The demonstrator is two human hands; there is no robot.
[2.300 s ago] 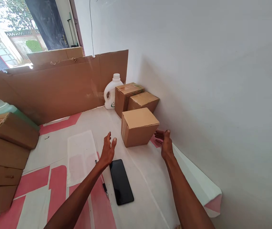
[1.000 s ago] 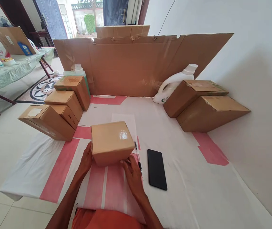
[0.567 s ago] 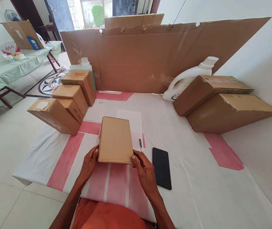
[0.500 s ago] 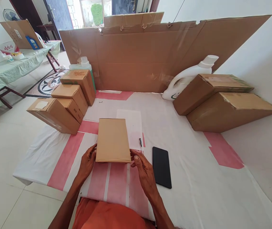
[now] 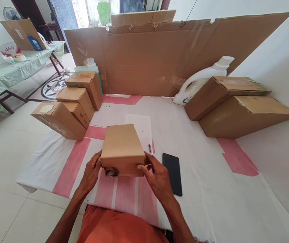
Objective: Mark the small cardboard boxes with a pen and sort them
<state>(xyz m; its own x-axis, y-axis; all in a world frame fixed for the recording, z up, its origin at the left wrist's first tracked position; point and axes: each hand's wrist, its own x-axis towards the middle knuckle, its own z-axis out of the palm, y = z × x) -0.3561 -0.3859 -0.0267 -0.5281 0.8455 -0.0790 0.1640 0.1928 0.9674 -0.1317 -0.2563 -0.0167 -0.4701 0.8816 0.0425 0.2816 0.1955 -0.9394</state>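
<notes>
Between my hands is a brown cardboard box (image 5: 122,143), its near face turned toward me. A dark, torn-looking patch marks the lower left corner of that face. My left hand (image 5: 93,170) is closed against the box's left side, with the fingertips partly hidden. On the right side, my right hand (image 5: 157,173) grips the near corner, thumb on the front face and fingers along the side. A black tablet-like slab (image 5: 172,173) lies on the cloth just right of my right hand. Beyond it is a small black pen (image 5: 149,148) near a white sheet (image 5: 141,121).
Several cardboard boxes (image 5: 58,119) stand at the left, before a bottle of green liquid (image 5: 91,65). At the right, more boxes (image 5: 243,114) sit beside a white jug (image 5: 202,77). A tall cardboard panel (image 5: 139,64) closes off the back. Another table (image 5: 20,72) is far left.
The box has tilted, so its near face and damaged corner now show. My right hand has closed on its near right corner; the left stays at the left side.
</notes>
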